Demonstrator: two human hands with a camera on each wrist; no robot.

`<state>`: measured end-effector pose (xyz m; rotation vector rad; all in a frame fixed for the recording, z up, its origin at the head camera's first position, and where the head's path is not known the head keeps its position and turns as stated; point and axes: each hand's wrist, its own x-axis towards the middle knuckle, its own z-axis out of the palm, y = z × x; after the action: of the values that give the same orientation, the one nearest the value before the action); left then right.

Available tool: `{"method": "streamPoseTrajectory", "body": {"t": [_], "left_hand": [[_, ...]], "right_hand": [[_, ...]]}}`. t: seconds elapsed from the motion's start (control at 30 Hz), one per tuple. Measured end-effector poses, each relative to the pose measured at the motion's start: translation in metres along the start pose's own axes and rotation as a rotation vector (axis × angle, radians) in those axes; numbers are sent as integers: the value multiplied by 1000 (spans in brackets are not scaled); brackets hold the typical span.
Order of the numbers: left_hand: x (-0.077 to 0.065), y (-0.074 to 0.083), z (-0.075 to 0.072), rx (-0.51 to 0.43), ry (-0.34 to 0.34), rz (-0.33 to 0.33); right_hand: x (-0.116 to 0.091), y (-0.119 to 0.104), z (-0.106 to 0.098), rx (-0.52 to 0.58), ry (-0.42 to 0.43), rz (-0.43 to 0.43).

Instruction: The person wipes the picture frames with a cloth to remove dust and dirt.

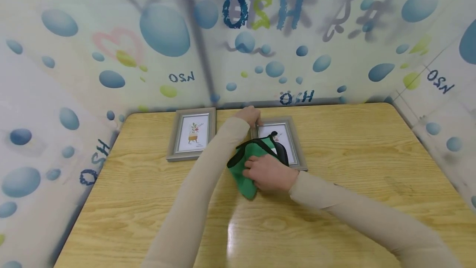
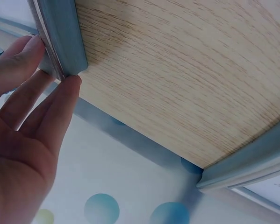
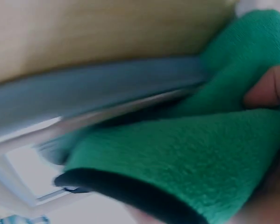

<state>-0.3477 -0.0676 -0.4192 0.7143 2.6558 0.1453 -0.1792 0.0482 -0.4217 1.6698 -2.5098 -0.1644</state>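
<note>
My left hand pinches the far left corner of the right-hand picture frame. In the left wrist view, the thumb and fingertips of that hand grip the edge of the frame. A green cloth with black edging is bunched in my right hand, over the near left part of the same frame. Up close in the right wrist view, the fuzzy cloth folds around the frame's edge. It hides part of the picture behind the glass.
A second silver-grey picture frame with a potted-plant print lies to the left on the wooden table. Behind the table's far edge rises a wall covering with blue bubbles and lettering.
</note>
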Motion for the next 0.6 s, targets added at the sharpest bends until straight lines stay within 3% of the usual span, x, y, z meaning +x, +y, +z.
{"method": "streamPoseTrajectory", "body": {"t": [0.23,0.43,0.6], "left_hand": [[2,0,0,-38,-8,33],[0,0,3,-30,-25,7],[-2,-4,7,-34,4,8]], "right_hand": [[8,34,13,67,-17,95],[-5,28,11,173,-14,26],[-28,20,8,286,28,-20]]}}
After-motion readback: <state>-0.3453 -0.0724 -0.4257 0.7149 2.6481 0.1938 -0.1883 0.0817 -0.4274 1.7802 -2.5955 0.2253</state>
